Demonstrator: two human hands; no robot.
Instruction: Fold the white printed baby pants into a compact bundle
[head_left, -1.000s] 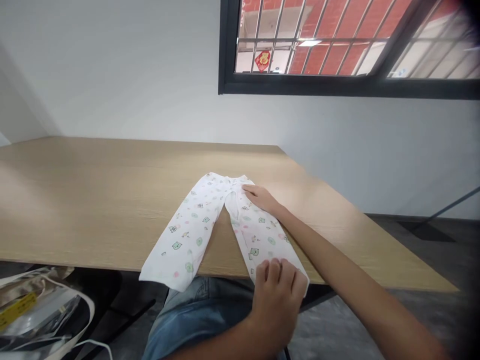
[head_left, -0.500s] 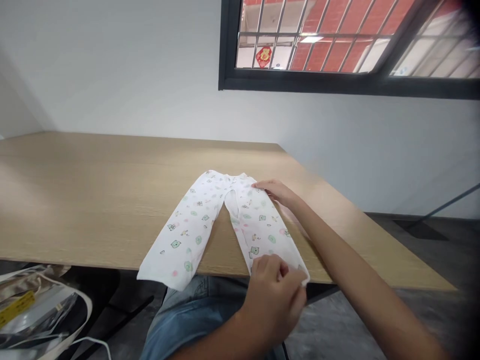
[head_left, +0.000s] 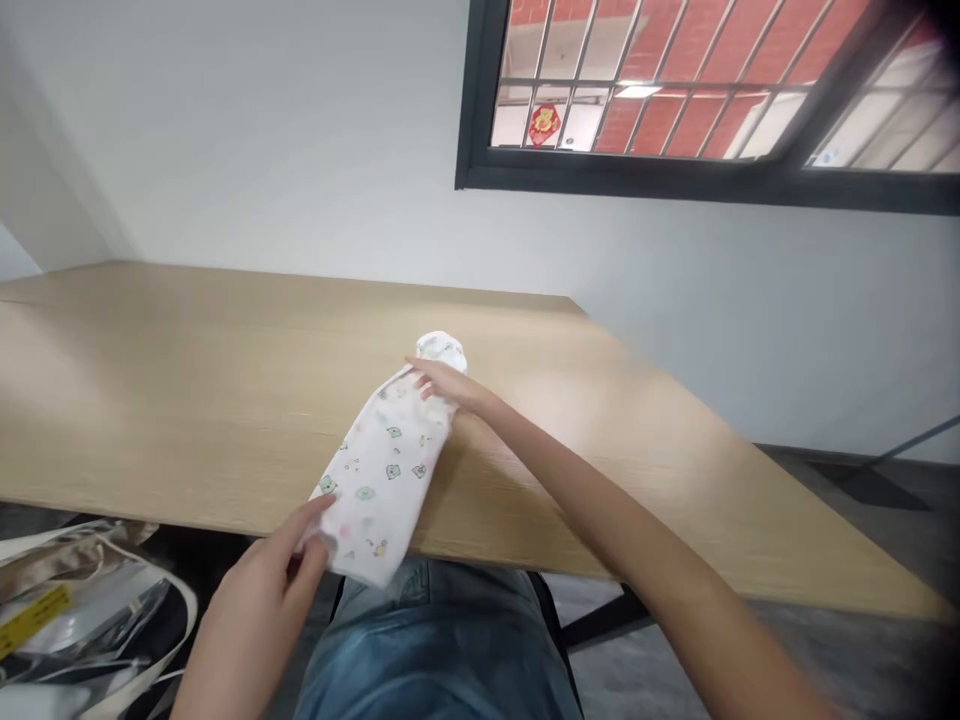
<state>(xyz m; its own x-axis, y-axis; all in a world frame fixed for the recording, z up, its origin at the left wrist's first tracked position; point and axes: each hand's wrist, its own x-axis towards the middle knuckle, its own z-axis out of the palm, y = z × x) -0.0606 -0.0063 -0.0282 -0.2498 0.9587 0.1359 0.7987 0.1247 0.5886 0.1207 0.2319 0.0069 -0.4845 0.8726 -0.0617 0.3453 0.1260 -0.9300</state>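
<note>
White printed pants (head_left: 382, 460) lie folded lengthwise, one leg over the other, with the leg ends hanging a little over the table's front edge. The waist end is bunched up at the far side. My left hand (head_left: 281, 570) pinches the near left corner of the leg ends between thumb and fingers. Up near the waist, my right hand (head_left: 442, 385) rests on the cloth with its fingers closed on the upper left edge.
The wooden table (head_left: 225, 400) reaches to a grey wall below a barred window (head_left: 645, 90). At the lower left is a clear bag (head_left: 82, 610) with pale straps and a yellow label. My legs in jeans (head_left: 450, 650) are under the front edge.
The right pant leg has been folded over onto the left one. Both my hands have moved left with it, the left hand now at the left corner of the leg ends. The view has shifted slightly.
</note>
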